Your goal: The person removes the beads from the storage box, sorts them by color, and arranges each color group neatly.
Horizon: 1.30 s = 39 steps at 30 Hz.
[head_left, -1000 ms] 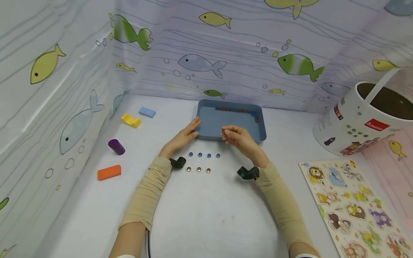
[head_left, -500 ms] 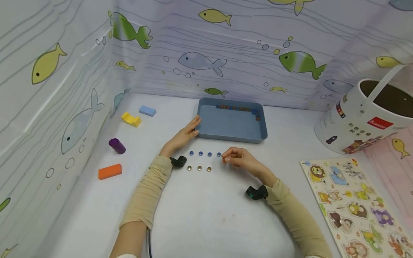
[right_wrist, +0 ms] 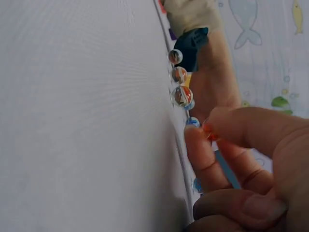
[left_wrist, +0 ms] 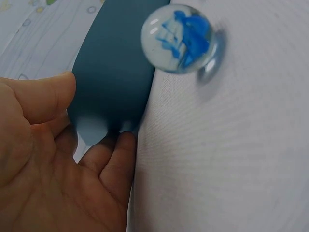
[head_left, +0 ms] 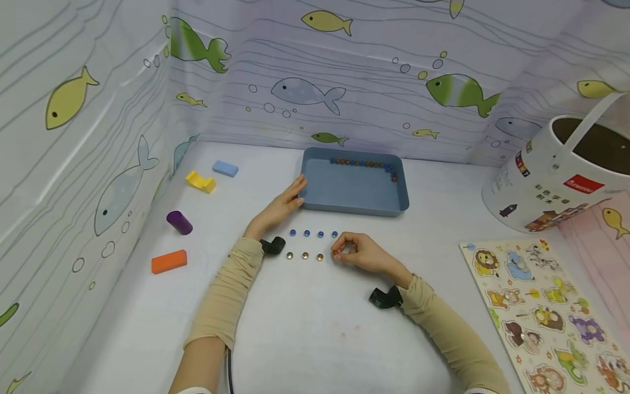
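Observation:
My right hand (head_left: 366,253) pinches a small orange-red marble (right_wrist: 210,131) between thumb and fingertips, low over the white table at the right end of a row of three brownish marbles (head_left: 305,255). Behind that row runs a line of several blue marbles (head_left: 307,233). My left hand (head_left: 278,210) rests against the left end of a blue-grey tray (head_left: 349,196), fingers fairly straight. In the left wrist view its fingertips touch the tray wall (left_wrist: 116,72), and a clear marble with a blue swirl (left_wrist: 177,38) lies nearby.
More marbles (head_left: 366,163) line the tray's back and right walls. On the left lie blue (head_left: 225,168), yellow (head_left: 200,182), purple (head_left: 179,222) and orange (head_left: 169,261) blocks. A white bucket (head_left: 521,186) and an animal puzzle board (head_left: 546,317) stand and lie at right.
My right hand has come out from over the tray toward me with the orange-red marble, down to the end of the brownish row. The left hand stays at the tray.

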Available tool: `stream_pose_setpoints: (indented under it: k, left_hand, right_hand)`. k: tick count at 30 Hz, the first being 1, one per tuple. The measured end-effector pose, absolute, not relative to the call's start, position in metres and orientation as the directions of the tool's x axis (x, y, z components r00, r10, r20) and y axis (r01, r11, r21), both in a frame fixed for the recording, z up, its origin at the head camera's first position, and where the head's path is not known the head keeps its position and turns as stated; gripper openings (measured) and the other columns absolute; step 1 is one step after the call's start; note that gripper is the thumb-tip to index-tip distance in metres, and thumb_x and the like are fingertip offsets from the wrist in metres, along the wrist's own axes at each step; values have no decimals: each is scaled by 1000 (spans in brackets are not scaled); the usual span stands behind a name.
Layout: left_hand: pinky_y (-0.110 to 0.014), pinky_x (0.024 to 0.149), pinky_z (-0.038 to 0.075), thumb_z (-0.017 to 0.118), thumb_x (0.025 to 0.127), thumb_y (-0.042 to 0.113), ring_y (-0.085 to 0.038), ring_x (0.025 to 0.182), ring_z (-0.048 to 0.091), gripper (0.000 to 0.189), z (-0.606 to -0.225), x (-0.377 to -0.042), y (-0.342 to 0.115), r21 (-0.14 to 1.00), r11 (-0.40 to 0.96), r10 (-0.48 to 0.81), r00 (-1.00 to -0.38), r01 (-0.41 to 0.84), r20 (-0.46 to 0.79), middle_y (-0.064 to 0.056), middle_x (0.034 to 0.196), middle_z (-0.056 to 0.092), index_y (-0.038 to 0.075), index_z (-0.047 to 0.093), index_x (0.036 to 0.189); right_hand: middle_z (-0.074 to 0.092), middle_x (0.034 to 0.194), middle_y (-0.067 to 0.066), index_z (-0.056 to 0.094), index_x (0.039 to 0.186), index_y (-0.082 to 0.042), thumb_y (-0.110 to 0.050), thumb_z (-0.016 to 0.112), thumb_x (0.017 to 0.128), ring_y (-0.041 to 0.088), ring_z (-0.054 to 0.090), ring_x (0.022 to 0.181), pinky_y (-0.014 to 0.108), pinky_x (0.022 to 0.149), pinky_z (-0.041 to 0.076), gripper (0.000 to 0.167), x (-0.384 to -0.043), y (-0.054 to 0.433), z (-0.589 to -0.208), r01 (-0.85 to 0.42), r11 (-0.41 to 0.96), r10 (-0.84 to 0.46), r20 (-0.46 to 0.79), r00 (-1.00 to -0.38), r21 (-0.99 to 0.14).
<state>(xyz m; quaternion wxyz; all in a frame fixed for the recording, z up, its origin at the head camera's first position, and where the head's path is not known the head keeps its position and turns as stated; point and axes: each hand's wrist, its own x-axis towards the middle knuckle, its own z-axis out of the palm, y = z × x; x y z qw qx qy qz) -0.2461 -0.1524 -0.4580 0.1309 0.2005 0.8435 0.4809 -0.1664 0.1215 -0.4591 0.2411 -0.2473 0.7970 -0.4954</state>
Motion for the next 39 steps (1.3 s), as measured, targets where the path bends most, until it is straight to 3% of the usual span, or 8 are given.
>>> stream_pose_setpoints:
  k: [7,13,18,24,28,32,36,39]
  left_hand:
    - [-45,125,5,39,105,20,-25,153,2,56,-459,-246,-152,861,460,465,-885,217,-25,-2,165,0,9,17,155]
    - [-45,125,6,39,105,19,-26,153,2,56,-458,-246,-153,858,463,466,-885,221,-24,-3,165,0,7,17,155]
    - [-46,125,6,39,105,18,-28,153,1,56,-459,-248,-153,858,457,472,-882,232,-13,-4,165,-1,6,16,155]
    - [-45,125,6,38,105,18,-26,153,1,56,-460,-247,-152,859,459,468,-884,227,-16,-3,165,-1,8,16,155]
    - [-44,125,6,38,105,19,-25,153,1,56,-461,-246,-151,856,469,462,-887,216,-29,-1,165,-1,8,16,155]
    - [-46,125,6,39,105,19,-27,153,1,56,-459,-245,-151,859,467,457,-889,211,-31,-3,165,0,8,17,155]
    - [-47,125,5,39,105,19,-28,153,1,56,-460,-246,-151,862,461,457,-889,211,-27,-4,165,0,8,17,155]
    - [-46,125,6,39,105,19,-26,153,1,55,-460,-247,-151,859,468,455,-890,209,-31,-2,165,0,9,18,155]
  right_hand:
    - [62,82,-1,68,97,-16,-15,72,88,6,45,61,19,55,40,10,-164,121,-460,-293,477,-633,-92,-769,-829]
    - [56,74,-5,67,98,-17,-17,72,88,6,47,63,19,57,40,11,-163,119,-460,-373,510,-658,-72,-749,-775]
    - [57,77,-2,68,103,-14,-18,70,90,7,45,61,19,56,39,15,-166,121,-457,-332,471,-677,-94,-730,-817]
    - [62,80,7,68,110,-8,-14,56,95,7,42,61,21,60,38,20,-168,128,-446,-231,402,-719,-149,-679,-886]
    - [65,77,15,69,103,-5,-14,52,96,5,32,55,20,59,33,21,-169,131,-442,-231,372,-713,-117,-692,-899]
    - [67,80,18,69,91,1,-13,49,93,3,27,53,20,55,27,24,-175,134,-439,-228,315,-667,-44,-744,-921]
    - [48,55,4,59,74,10,-13,45,91,4,22,48,20,48,20,31,-186,140,-439,-245,197,-593,84,-801,-949]
    - [27,48,-4,46,62,11,-11,42,90,9,16,44,24,43,13,36,-198,144,-438,-292,81,-527,208,-824,-953]
